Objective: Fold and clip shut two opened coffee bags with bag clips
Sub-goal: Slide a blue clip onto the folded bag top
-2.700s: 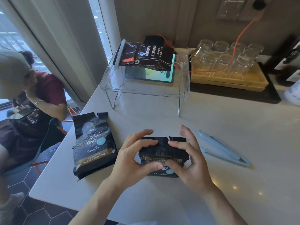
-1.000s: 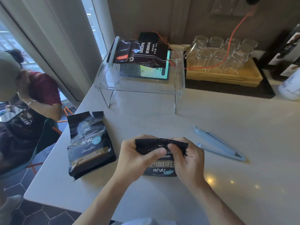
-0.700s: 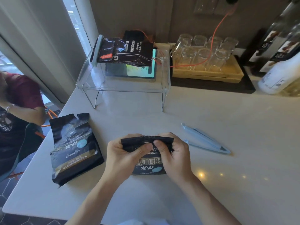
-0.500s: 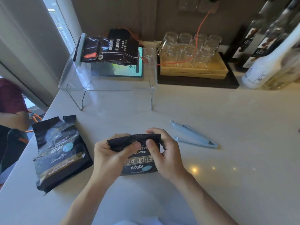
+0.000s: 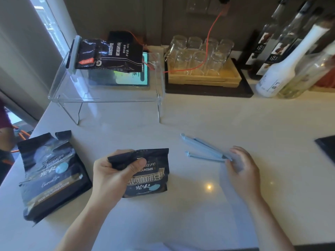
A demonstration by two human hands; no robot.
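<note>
A small black coffee bag (image 5: 148, 176) stands on the white counter in front of me, its top folded over. My left hand (image 5: 112, 175) pinches that fold at its left end. My right hand (image 5: 242, 169) lies to the right of the bag, fingers apart, its fingertips touching the hinged end of an open pale blue bag clip (image 5: 203, 148). A second black coffee bag (image 5: 51, 175) lies flat at the left with its top open and unfolded. A third black bag (image 5: 108, 54), with a clip along its left edge, rests on a clear stand.
The clear acrylic stand (image 5: 108, 98) sits at the back left over a lit screen. A wooden tray of upturned glasses (image 5: 203, 77) and several bottles (image 5: 282, 69) line the back wall. A dark object (image 5: 326, 147) lies at the right edge. Another person's arm shows at far left.
My right hand has let go of the folded bag and moved right to the blue clip. My left hand alone keeps the fold. My view has swung to the right.
</note>
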